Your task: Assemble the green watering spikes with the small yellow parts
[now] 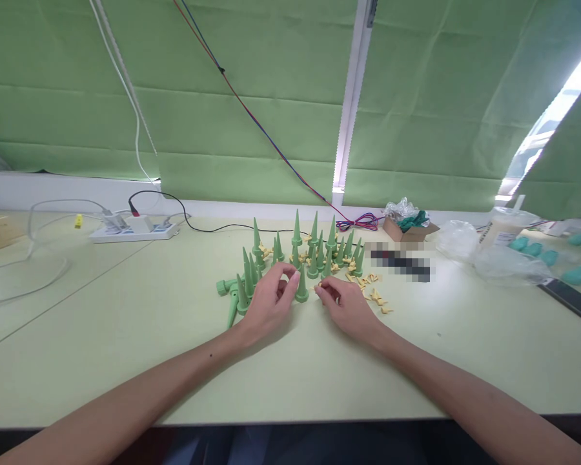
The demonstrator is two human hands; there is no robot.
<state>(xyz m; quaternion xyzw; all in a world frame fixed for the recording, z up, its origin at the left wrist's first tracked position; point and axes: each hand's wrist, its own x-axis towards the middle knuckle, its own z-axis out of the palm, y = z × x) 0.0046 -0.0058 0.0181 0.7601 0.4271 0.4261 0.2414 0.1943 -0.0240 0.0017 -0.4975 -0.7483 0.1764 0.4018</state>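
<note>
Many green plastic cone-shaped spikes with round collars stand upright in a cluster on the table. The nearest green spike (302, 289) stands between my two hands. My left hand (274, 297) is curled at its left side, thumb and index finger brought together against its upper part; the exact contact is hard to see. My right hand (346, 303) pinches a small yellow plastic piece (318, 285) just to the right of that spike. More yellow pieces (376, 297) lie loose beside and among the spikes. Left of my left hand, a green spike (233, 309) lies on its side.
A white power strip (135, 231) with cables sits at the back left. To the right are a blurred dark object (401, 263), a small cardboard box (409, 232), a plastic cup (506, 226), bagged teal pieces (532, 248) and a phone (574, 302). Coiled wire (363, 221) lies behind.
</note>
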